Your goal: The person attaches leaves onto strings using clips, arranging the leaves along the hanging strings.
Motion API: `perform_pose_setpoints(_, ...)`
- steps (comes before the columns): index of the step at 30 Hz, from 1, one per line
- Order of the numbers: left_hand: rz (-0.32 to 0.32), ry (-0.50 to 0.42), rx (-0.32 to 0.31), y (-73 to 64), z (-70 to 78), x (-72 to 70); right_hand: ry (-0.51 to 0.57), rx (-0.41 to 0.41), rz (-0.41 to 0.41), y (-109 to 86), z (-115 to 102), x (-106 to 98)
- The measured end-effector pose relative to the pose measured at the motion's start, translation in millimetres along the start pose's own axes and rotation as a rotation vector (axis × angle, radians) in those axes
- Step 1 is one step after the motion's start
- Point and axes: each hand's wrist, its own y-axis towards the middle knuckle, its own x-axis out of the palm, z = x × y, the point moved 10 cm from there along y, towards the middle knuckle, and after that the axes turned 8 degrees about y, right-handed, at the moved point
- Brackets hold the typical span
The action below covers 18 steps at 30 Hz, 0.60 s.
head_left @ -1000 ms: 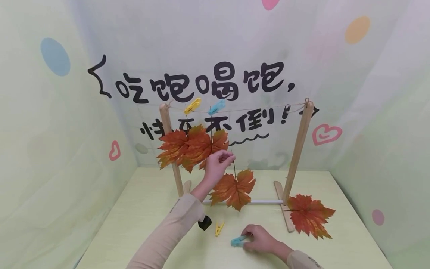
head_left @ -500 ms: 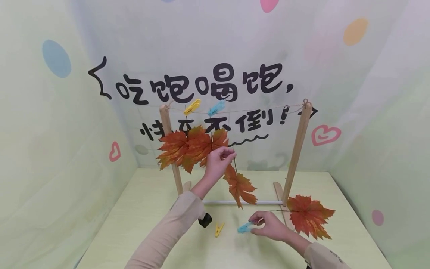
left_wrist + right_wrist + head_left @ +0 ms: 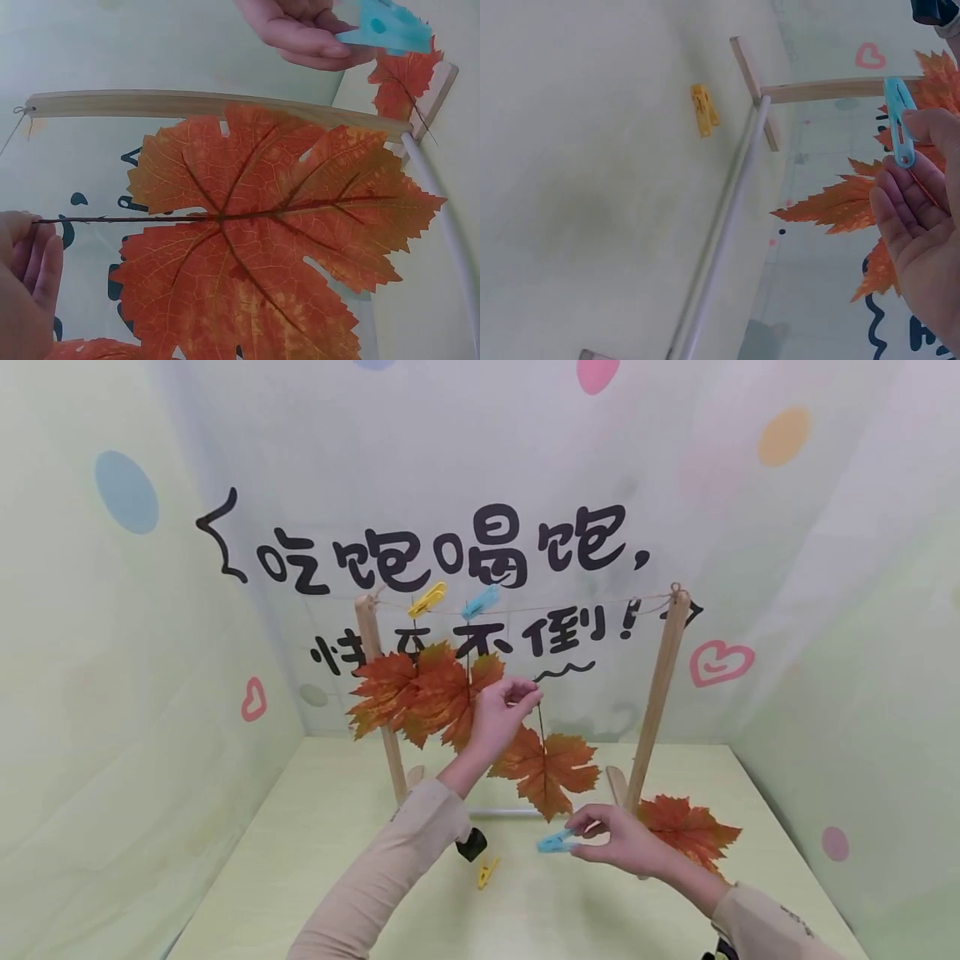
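Note:
My left hand point(image 3: 504, 717) pinches the thin stem of an orange-red artificial maple leaf point(image 3: 546, 770), which hangs below the fingers in front of the rack. In the left wrist view the leaf point(image 3: 255, 225) spreads wide, its stem tip between the fingertips. Lower and to the right, my right hand point(image 3: 618, 842) holds a light blue clothespin point(image 3: 555, 842) between thumb and fingers, above the table. Two more leaves point(image 3: 442, 697) hang from the string point(image 3: 547, 609), one under a yellow clothespin point(image 3: 427, 600), the other under a blue clothespin point(image 3: 481, 602).
The string runs between two wooden posts point(image 3: 660, 702), joined low down by a white rod point(image 3: 506, 814). A yellow clothespin point(image 3: 487, 872) lies on the table point(image 3: 255, 860). Another leaf point(image 3: 693, 831) lies by the right post, partly behind my right arm. Printed cloth walls surround the table.
My right hand has lifted the blue clothespin off the table, moving up and slightly right. My left hand has shifted a little up and right with its leaf, which swung and turned.

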Motion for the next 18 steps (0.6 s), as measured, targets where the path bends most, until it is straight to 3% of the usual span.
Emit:
perform_pose_setpoints(8, 0.018, -0.016, 0.019, 6.0, 16.2, -5.5, -0.082, -0.034, 0.063, 4.6, -30.1, -37.6)
perform_pose_setpoints(18, 0.07, -0.017, 0.041, 20.6, 30.5, -17.0, -0.163, -0.106, 0.209, 18.7, -65.2, -92.7)
